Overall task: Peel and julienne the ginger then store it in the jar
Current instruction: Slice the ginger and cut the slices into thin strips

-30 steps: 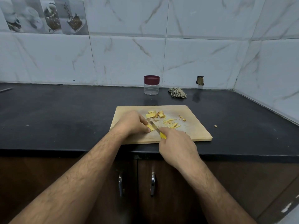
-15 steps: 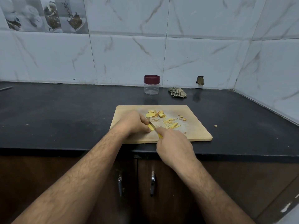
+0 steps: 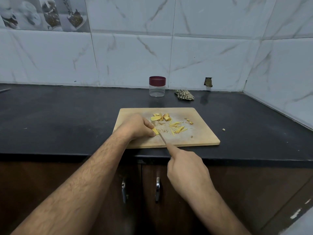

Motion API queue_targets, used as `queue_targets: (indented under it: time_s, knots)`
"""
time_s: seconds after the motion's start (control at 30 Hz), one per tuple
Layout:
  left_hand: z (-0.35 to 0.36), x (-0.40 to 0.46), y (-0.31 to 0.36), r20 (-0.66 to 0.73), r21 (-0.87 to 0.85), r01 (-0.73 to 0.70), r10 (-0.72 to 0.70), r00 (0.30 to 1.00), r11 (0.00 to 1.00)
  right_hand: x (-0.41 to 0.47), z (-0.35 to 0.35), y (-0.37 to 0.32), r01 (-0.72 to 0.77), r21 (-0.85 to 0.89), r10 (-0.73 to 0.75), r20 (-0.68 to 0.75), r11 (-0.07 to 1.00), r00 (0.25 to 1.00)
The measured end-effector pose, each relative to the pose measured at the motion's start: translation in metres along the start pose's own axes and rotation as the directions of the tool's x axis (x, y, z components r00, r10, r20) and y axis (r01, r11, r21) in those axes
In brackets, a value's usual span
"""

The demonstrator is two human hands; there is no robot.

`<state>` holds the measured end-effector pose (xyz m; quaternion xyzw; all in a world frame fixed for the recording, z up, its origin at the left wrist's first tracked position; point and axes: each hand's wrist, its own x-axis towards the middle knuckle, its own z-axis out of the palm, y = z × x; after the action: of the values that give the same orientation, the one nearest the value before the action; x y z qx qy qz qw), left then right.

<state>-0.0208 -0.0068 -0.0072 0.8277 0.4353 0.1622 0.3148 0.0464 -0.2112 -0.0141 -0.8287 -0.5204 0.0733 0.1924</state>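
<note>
Left hand [image 3: 135, 127] pins the ginger [image 3: 155, 131] near the board's [image 3: 199, 139] front edge, right hand [image 3: 188, 168] grips the knife [image 3: 162, 139], forefinger along its spine; best keep fingertips tucked, slices thin; jar [image 3: 157, 86] waits capped by the desk's back edge

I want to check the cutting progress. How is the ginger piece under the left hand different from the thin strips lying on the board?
The ginger piece is one flat, wide slab; the thin strips are many narrow sticks. The left hand pins the piece beside the knife; the strips lie loose, untouched, further right. Both are yellow and lie on the cutting board.
</note>
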Motion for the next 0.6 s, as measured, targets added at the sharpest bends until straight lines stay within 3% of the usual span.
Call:
queue_targets:
  time_s: [0.17, 0.6]
  knots:
    - [0.001, -0.001, -0.001, -0.004, -0.006, -0.010, 0.010, 1.000, 1.000, 0.008, -0.002, -0.003, 0.022, 0.042, -0.019, -0.076, 0.999, 0.997]
    - [0.002, -0.002, -0.002, -0.015, 0.008, -0.033, 0.033, 0.999, 0.999, 0.027, 0.001, -0.014, 0.016, 0.036, -0.012, -0.094, 0.999, 0.995]
